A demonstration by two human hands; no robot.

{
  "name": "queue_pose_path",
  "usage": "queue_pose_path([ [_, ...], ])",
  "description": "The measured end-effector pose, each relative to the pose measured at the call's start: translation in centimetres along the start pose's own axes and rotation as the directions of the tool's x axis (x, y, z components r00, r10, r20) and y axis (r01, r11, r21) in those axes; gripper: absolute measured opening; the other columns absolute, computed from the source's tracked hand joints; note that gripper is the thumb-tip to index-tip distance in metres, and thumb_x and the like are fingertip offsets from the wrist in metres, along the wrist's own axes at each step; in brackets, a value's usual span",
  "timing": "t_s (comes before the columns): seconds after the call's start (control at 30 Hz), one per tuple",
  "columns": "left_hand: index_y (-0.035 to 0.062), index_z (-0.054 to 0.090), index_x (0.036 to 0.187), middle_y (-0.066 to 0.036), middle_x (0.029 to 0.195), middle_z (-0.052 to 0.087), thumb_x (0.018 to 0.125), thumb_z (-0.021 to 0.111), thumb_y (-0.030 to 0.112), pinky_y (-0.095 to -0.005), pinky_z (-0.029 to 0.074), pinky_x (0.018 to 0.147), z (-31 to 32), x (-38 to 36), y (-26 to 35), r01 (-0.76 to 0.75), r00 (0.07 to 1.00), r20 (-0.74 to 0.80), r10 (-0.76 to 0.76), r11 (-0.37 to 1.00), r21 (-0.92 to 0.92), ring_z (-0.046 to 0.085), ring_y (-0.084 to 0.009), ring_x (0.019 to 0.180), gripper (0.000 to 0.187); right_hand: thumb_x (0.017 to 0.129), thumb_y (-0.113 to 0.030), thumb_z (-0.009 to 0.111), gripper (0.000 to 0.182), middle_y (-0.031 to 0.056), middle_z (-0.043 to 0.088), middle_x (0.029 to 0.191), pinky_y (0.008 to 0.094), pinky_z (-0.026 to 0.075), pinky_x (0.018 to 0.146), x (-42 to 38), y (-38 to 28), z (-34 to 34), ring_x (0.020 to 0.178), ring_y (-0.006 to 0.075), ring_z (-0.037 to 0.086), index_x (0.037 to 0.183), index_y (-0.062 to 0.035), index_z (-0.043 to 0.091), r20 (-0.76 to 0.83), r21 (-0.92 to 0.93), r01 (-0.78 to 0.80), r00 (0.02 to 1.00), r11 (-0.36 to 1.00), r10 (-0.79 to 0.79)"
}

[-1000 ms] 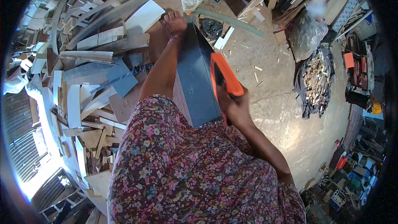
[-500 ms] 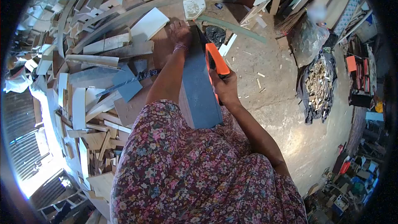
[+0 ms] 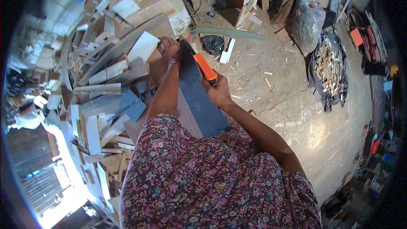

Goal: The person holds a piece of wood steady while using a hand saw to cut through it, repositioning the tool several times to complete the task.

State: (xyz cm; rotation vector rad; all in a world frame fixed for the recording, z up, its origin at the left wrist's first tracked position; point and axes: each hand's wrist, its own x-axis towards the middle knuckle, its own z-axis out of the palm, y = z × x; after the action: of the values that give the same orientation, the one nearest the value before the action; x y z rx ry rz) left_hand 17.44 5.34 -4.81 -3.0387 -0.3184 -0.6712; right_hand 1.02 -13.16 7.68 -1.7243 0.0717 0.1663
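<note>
My right hand (image 3: pixel 218 90) is closed around the orange and black handle of a handsaw (image 3: pixel 205 68). The saw's narrow dark blade points away from me, by the far end of a blue-grey board (image 3: pixel 202 108). That long board lies in front of me, its near end at my floral clothing. On the far part of the work surface, left of the blade, my left hand (image 3: pixel 170 51) presses down with its fingers laid out. A bracelet circles that wrist. Just left of the hand sits a white-faced wood piece (image 3: pixel 143 47).
Piled wood offcuts (image 3: pixel 108 74) fill the left side. On the floor are a black plastic bag (image 3: pixel 213 45), a green strip (image 3: pixel 229 33) and scattered slivers. Farther right, a dark cloth holds wood scraps (image 3: pixel 330 68) beside a clear plastic sack (image 3: pixel 308 23).
The saw has turned so its handle now shows nearly edge-on. My right hand has shifted left and slightly nearer. The whole view has swung a little; my left hand stays by the board's far end.
</note>
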Motion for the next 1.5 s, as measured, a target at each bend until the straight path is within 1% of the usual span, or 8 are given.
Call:
queue_pose_path([
  [0.1,0.0071,0.056,0.095,-0.010,0.099,0.051,0.073,0.051,0.026,-0.0445,0.033,0.085,-1.0,-1.0,-0.2,0.003,0.996,0.084,0.002,0.998,-0.059,0.046,-0.0277,0.094,0.029,0.079,-0.015,0.058,0.016,0.0026,0.050,0.060,0.0277,0.040,0.051,-0.5,-1.3,-0.1,0.053,0.0102,0.046,0.081,0.0005,0.052,-0.043,-0.045,0.105,0.993,0.993,-0.107],
  [0.3,0.0081,0.046,0.113,-0.010,0.109,0.046,0.076,0.047,0.023,-0.0426,0.029,0.091,-4.2,-6.0,1.1,-0.209,0.971,-0.139,0.194,0.973,-0.099,0.041,-0.0282,0.104,0.040,0.076,-0.021,0.060,0.026,0.0161,0.056,0.065,0.0328,0.043,0.056,-0.3,-1.7,-0.2,0.057,0.0230,0.055,0.087,0.0011,0.054,0.024,-0.101,0.103,0.995,0.990,-0.101],
  [0.37,0.0075,0.042,0.119,-0.010,0.116,0.043,0.079,0.045,0.025,-0.0442,0.023,0.097,-4.2,-6.8,1.4,-0.049,0.996,0.068,0.062,0.983,-0.176,0.038,-0.0273,0.111,0.043,0.076,-0.025,0.060,0.031,0.0165,0.058,0.067,0.0343,0.044,0.058,0.0,-1.3,-0.3,0.060,0.0274,0.058,0.092,0.0004,0.055,0.006,-0.205,0.133,0.991,0.970,-0.135],
  [0.6,0.0059,0.040,0.122,-0.008,0.125,0.039,0.084,0.041,0.029,-0.0445,0.018,0.101,-5.1,-9.1,1.9,-0.058,0.996,0.061,0.062,0.996,-0.064,0.032,-0.0247,0.119,0.044,0.077,-0.031,0.060,0.041,0.0208,0.060,0.079,0.0366,0.046,0.066,0.3,-1.4,-1.4,0.072,0.0310,0.060,0.105,-0.0013,0.052,0.053,-0.138,0.048,0.998,0.989,-0.041],
  [0.83,0.0054,0.039,0.122,-0.009,0.125,0.038,0.082,0.044,0.026,-0.0451,0.016,0.101,-3.0,-8.4,1.1,-0.063,0.993,0.102,0.057,0.996,0.059,0.030,-0.0259,0.120,0.045,0.077,-0.031,0.060,0.038,0.0177,0.058,0.068,0.0332,0.045,0.059,0.8,-1.0,-0.4,0.061,0.0251,0.058,0.101,-0.0018,0.055,-0.005,-0.158,0.168,0.985,0.973,-0.171],
  [1.2,0.0022,0.039,0.116,-0.014,0.122,0.037,0.077,0.050,0.026,-0.0459,0.022,0.099,-6.8,-7.2,2.5,0.100,0.977,0.204,-0.057,0.973,-0.206,0.031,-0.0329,0.116,0.047,0.077,-0.032,0.061,0.033,0.0154,0.053,0.059,0.0329,0.043,0.053,1.4,-1.7,-0.7,0.051,0.0243,0.053,0.086,-0.0006,0.054,-0.004,-0.285,0.071,0.997,0.956,-0.075],
  [1.3,0.0013,0.037,0.118,-0.016,0.124,0.034,0.077,0.052,0.024,-0.0455,0.024,0.098,-5.1,-7.2,1.5,0.011,0.987,0.157,0.026,0.973,-0.231,0.029,-0.0351,0.117,0.049,0.077,-0.030,0.061,0.031,0.0128,0.053,0.059,0.0318,0.042,0.052,1.3,-2.0,-0.6,0.051,0.0204,0.050,0.084,-0.0008,0.053,-0.010,-0.281,0.195,0.979,0.940,-0.206],
  [1.5,-0.0023,0.037,0.118,-0.019,0.123,0.035,0.076,0.053,0.026,-0.0466,0.021,0.100,-8.0,-6.8,3.1,0.112,0.975,0.218,-0.040,0.938,-0.327,0.028,-0.0383,0.117,0.053,0.079,-0.021,0.062,0.022,0.0017,0.046,0.057,0.0257,0.037,0.048,1.4,-2.5,-0.8,0.053,0.0070,0.041,0.078,-0.0026,0.050,0.087,-0.019,-0.069,0.994,0.997,0.070],
])
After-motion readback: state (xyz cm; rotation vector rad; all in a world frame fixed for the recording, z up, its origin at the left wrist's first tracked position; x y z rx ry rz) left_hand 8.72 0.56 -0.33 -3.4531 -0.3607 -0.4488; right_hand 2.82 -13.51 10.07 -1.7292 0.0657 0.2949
